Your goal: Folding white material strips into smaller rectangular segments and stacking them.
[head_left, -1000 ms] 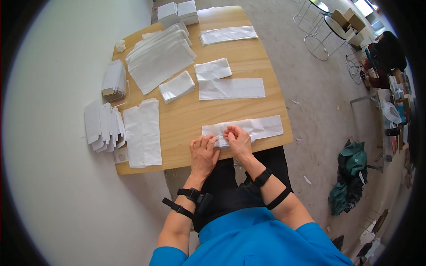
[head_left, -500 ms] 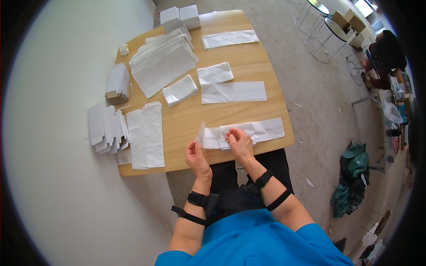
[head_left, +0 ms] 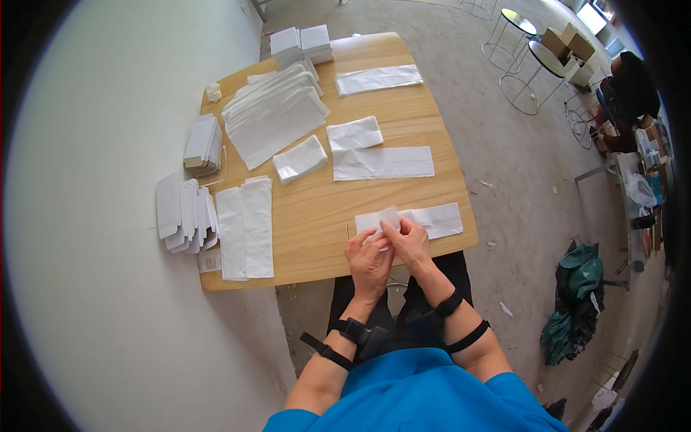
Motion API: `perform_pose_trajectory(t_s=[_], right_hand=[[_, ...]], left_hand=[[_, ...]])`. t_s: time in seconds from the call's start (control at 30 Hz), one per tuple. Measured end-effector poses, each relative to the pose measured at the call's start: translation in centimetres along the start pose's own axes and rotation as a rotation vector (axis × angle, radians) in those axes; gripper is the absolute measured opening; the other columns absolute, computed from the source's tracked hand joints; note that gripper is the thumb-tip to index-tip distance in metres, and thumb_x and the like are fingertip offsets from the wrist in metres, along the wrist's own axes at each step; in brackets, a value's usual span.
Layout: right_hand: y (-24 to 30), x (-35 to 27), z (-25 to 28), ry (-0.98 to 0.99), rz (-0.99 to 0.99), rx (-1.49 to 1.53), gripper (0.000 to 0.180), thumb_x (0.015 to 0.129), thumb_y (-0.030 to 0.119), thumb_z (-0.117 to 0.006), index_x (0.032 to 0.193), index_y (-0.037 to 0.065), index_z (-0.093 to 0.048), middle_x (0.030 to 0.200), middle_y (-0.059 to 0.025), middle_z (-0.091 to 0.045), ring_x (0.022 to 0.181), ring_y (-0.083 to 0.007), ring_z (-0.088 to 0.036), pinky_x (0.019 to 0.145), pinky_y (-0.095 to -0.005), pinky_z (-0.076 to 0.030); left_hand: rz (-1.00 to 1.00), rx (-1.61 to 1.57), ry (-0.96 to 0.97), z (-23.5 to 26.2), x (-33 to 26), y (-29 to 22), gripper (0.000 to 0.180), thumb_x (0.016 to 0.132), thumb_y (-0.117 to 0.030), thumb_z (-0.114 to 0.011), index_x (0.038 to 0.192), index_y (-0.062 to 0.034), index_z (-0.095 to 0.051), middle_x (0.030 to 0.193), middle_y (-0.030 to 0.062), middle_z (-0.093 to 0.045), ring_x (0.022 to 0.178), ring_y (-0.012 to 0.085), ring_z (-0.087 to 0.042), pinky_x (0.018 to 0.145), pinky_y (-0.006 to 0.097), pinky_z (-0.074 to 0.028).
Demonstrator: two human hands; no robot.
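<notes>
A long, thin white sheet [head_left: 443, 219] lies near the table's front right edge, its left part folded over toward the middle. My right hand [head_left: 410, 246] pinches the translucent folded flap [head_left: 389, 215] between thumb and fingers. Close beside it, my left hand [head_left: 368, 265] has its fingers curled on the near edge of the folded part. Both hands nearly touch, and they hide some of the fold. Whether the sheet is paper or film, I cannot tell.
Farther back on the wooden table [head_left: 309, 223] lie flat white sheets [head_left: 381, 163], a folded stack [head_left: 299, 159], a fanned pile [head_left: 273, 115] and white box stacks [head_left: 286, 47]. Flattened white cartons [head_left: 186, 209] line the wall side. A person [head_left: 626, 93] sits at far right.
My left hand has moved right, carrying the sheet's left end over onto the rest. The right hand has shifted slightly right and now pinches the flap. The whole view has shifted a little.
</notes>
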State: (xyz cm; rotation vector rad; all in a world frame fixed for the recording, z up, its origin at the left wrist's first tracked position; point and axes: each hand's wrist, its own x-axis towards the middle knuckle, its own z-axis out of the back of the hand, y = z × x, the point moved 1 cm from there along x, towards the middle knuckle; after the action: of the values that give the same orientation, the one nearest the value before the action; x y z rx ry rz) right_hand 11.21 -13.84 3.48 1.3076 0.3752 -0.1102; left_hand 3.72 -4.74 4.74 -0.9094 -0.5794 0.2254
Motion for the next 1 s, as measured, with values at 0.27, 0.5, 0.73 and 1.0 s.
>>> perform_pose_trajectory(t_s=[0.27,0.5,0.73,1.0], right_hand=[[-2.5,1.9,0.7,-0.126,0.162,-0.317,0.027,0.078,0.022,-0.062,0.070,-0.003,-0.057,0.063,-0.0213,-0.059,0.058,-0.0351,-0.061,0.058,-0.0413,-0.047],[-3.7,2.5,0.5,-0.225,0.244,-0.386,0.026,0.078,0.020,-0.062,0.073,-0.004,-0.055,0.070,-0.0257,-0.059,0.068,-0.0413,-0.060,0.062,-0.0444,-0.047],[-3.5,2.6,0.7,-0.200,0.219,-0.418,0.024,0.077,0.019,-0.060,0.077,-0.005,-0.056,0.072,-0.0265,-0.059,0.071,-0.0422,-0.060,0.064,-0.0441,-0.048],[-3.0,2.4,3.1,-0.198,0.199,-0.303,0.019,0.076,0.014,-0.067,0.084,-0.002,-0.060,0.072,-0.0146,-0.065,0.066,-0.0251,-0.065,0.064,-0.0350,-0.052]], left_hand=[[0.129,0.260,0.018,-1.2,-0.7,1.7,0.016,0.086,-0.016,-0.060,0.099,-0.0119,-0.069,0.107,-0.0017,-0.066,0.097,0.0216,-0.053,0.087,0.034,-0.036],[0.172,0.315,0.055,-1.0,-0.7,4.1,0.018,0.086,-0.016,-0.060,0.101,-0.0119,-0.069,0.109,-0.0023,-0.066,0.097,0.0213,-0.053,0.087,0.035,-0.036],[0.155,0.324,0.065,-0.8,-0.6,4.8,0.019,0.086,-0.015,-0.060,0.103,-0.0112,-0.069,0.110,-0.0020,-0.065,0.097,0.0213,-0.053,0.088,0.034,-0.036],[0.154,0.355,0.134,-0.8,-0.9,5.4,0.028,0.079,-0.015,-0.064,0.107,-0.0129,-0.065,0.115,-0.0059,-0.061,0.100,0.0198,-0.050,0.091,0.035,-0.033]])
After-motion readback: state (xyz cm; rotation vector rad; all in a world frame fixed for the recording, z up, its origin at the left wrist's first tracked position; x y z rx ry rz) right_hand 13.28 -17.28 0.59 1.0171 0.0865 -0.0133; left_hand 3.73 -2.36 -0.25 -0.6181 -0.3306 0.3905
